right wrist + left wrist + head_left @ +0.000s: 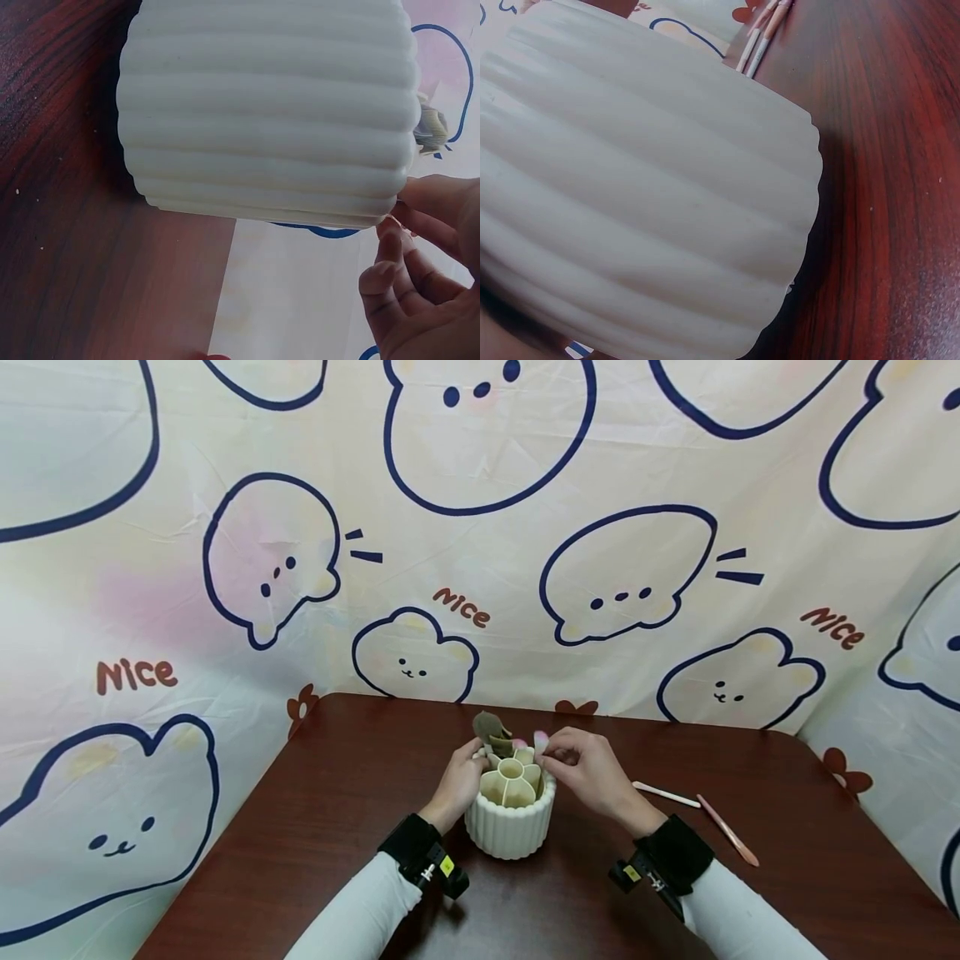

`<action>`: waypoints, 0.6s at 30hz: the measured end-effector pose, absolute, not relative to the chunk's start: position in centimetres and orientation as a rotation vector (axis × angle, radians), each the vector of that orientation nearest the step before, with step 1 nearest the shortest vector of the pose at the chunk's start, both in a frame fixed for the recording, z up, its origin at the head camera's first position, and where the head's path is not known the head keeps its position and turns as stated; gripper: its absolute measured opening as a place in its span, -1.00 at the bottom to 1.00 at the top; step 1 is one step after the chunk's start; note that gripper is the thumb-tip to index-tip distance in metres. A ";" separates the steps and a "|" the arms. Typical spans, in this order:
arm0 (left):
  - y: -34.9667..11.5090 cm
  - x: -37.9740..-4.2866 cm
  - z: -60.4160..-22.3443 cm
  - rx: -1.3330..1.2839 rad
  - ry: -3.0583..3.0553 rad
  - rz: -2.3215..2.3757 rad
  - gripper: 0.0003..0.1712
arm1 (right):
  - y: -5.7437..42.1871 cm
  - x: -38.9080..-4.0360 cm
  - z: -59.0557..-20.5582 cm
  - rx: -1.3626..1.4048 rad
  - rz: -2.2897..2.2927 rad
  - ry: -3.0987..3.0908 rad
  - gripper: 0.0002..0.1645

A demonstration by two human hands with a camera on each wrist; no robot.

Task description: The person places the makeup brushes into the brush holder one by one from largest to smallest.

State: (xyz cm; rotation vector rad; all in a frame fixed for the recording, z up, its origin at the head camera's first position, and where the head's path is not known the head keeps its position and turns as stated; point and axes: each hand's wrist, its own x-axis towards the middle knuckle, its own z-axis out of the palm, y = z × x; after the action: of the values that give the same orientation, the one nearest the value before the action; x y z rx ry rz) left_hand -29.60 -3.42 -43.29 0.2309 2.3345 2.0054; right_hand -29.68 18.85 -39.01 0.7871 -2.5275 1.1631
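A white ribbed brush holder (510,827) stands on the table, its top split into petal-shaped compartments around a round middle one. My left hand (457,783) grips its left rim. Beside those fingers, makeup brushes with grey-brown bristles (489,731) stick up from the back compartments. At the right rear rim, my right hand (592,770) pinches a makeup brush with pink-and-white bristles (541,741); the lower part of its handle is hidden. In the right wrist view, the thumb and fingers (435,202) meet right at the rim. The holder's ribbed wall (652,180) fills much of the left wrist view.
To the right of the holder lie a slim white brush (666,794) and a pink one (727,831), their ends close together. The dark red-brown wooden table (337,827) reaches back to a cloth backdrop (510,560) printed with cartoon bears.
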 end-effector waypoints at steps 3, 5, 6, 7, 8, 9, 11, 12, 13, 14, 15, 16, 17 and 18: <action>-3.5 -29.6 -43.2 0.231 2.337 2.002 -0.35 | 18.9 -29.9 -38.9 0.792 1.143 -2.562 -0.93; -3.5 -29.6 -43.2 0.227 2.341 1.996 -0.34 | 19.0 -30.1 -38.8 0.812 1.135 -2.590 -0.94; -3.5 -29.7 -43.1 0.226 2.342 1.997 -0.35 | 19.1 -30.2 -38.7 0.830 1.132 -2.602 -0.95; -3.5 -29.7 -43.1 0.227 2.343 1.997 -0.35 | 19.2 -30.3 -38.6 0.849 1.134 -2.615 -0.94; -3.5 -29.7 -43.1 0.226 2.341 1.999 -0.35 | 19.3 -30.5 -38.5 0.868 1.141 -2.627 -0.94; -3.5 -29.7 -43.1 0.221 2.335 2.003 -0.35 | 19.4 -30.7 -38.4 0.886 1.151 -2.642 -0.93; -3.5 -29.7 -43.2 0.221 2.329 2.007 -0.35 | 19.6 -31.1 -38.4 0.911 1.162 -2.667 -0.93; -3.5 -29.7 -43.2 0.221 2.326 2.010 -0.35 | 19.7 -31.2 -38.4 0.923 1.170 -2.680 -0.92; -3.5 -29.7 -43.2 0.220 2.325 2.009 -0.35 | 19.8 -31.4 -38.4 0.931 1.175 -2.695 -0.91; -3.5 -29.7 -43.2 0.218 2.324 2.009 -0.35 | 19.9 -31.5 -38.4 0.939 1.175 -2.709 -0.90; -3.5 -29.7 -43.3 0.218 2.325 2.008 -0.35 | 20.0 -31.6 -38.4 0.947 1.172 -2.721 -0.89; -3.5 -29.7 -43.2 0.217 2.327 2.006 -0.35 | 20.1 -31.7 -38.4 0.951 1.168 -2.733 -0.89; -3.5 -29.7 -43.2 0.218 2.329 2.004 -0.35 | 20.2 -31.7 -38.4 0.959 1.167 -2.743 -0.88; -3.5 -29.7 -43.2 0.219 2.330 2.004 -0.35 | 20.2 -31.8 -38.4 0.969 1.170 -2.748 -0.87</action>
State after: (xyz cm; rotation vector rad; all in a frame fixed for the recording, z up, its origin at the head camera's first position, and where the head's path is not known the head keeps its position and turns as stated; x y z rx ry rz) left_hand -29.72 -3.46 -43.21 0.2192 2.3298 2.0040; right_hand -31.76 20.24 -38.42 0.9688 -2.7479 1.1702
